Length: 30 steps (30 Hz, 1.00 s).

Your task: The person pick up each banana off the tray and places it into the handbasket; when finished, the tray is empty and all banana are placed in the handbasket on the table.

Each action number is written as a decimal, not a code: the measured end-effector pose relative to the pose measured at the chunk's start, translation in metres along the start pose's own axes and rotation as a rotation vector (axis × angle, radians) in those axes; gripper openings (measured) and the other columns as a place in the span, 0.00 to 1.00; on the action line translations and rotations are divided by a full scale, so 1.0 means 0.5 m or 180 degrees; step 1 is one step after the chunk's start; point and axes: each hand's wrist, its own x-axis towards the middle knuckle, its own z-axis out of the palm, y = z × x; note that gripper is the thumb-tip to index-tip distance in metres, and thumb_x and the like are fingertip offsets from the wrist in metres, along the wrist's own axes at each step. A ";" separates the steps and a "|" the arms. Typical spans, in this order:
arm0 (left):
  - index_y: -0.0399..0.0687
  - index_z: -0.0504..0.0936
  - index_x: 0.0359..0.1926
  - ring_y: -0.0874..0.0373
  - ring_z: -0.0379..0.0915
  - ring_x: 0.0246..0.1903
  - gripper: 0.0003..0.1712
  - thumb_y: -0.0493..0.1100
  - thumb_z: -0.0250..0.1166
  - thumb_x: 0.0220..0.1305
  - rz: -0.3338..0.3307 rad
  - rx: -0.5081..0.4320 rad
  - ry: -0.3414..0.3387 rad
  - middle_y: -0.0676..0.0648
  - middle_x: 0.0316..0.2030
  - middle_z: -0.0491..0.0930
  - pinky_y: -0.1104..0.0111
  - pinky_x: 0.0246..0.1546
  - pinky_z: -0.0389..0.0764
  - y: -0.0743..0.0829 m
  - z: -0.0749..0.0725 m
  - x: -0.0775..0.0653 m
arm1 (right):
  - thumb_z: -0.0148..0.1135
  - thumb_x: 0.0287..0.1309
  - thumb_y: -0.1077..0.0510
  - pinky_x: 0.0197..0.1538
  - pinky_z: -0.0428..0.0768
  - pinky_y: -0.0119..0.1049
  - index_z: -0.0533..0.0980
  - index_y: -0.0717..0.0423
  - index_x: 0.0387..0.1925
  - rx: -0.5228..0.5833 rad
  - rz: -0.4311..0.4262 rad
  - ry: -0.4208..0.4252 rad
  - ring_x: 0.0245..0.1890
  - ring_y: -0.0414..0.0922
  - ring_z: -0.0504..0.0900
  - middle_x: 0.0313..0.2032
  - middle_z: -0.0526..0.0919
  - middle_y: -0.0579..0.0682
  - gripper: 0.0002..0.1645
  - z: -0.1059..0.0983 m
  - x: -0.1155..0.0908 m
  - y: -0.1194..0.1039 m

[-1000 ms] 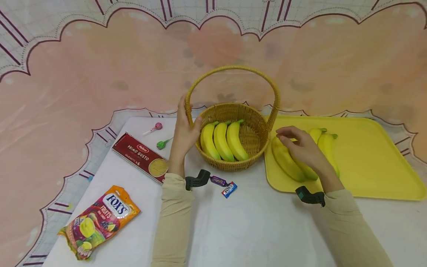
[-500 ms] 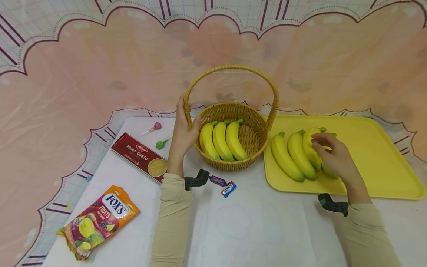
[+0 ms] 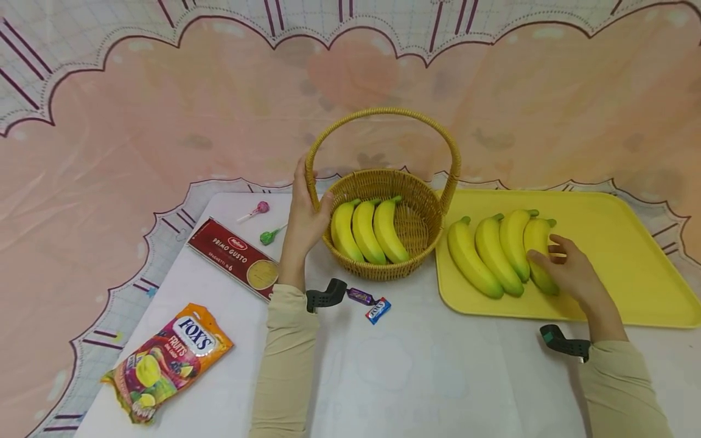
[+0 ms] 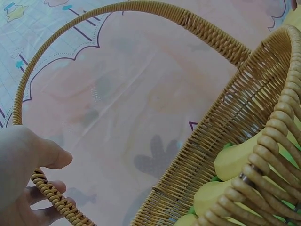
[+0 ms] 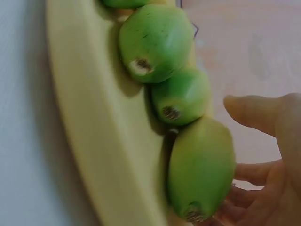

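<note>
Head view: rightmost banana [image 3: 538,239] on yellow tray [image 3: 624,261], right hand [image 3: 572,272] at its right side, thumb over it, fingers spread; contact unclear. Three neighbouring bananas [image 3: 495,252] leftward. Farther left, left hand [image 3: 305,222] grips handle [image 3: 383,111] of basket [image 3: 412,226] holding three bananas [image 3: 368,232].

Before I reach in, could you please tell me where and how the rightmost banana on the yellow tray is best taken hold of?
I'd grip the rightmost banana around the middle of its curved body, probably coming from its right. Another banana lies close along its left, while the right side faces bare tray, and the right hand is on that side.
</note>
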 end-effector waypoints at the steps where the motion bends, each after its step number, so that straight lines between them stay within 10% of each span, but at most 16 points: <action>1: 0.40 0.42 0.73 0.40 0.54 0.67 0.42 0.29 0.53 0.63 0.0000 -0.0003 -0.0001 0.33 0.67 0.54 0.47 0.68 0.55 -0.001 0.000 0.000 | 0.44 0.64 0.34 0.58 0.62 0.66 0.36 0.69 0.71 -0.0055 0.0023 -0.0050 0.62 0.72 0.57 0.65 0.53 0.78 0.55 0.001 0.000 0.001; 30: 0.38 0.42 0.72 0.41 0.53 0.67 0.41 0.29 0.52 0.63 0.0079 0.0044 0.0015 0.35 0.69 0.50 0.48 0.69 0.54 -0.008 0.003 0.004 | 0.46 0.65 0.37 0.53 0.66 0.65 0.37 0.60 0.73 -0.0188 -0.0253 -0.0073 0.60 0.70 0.59 0.64 0.56 0.74 0.51 0.000 -0.024 -0.071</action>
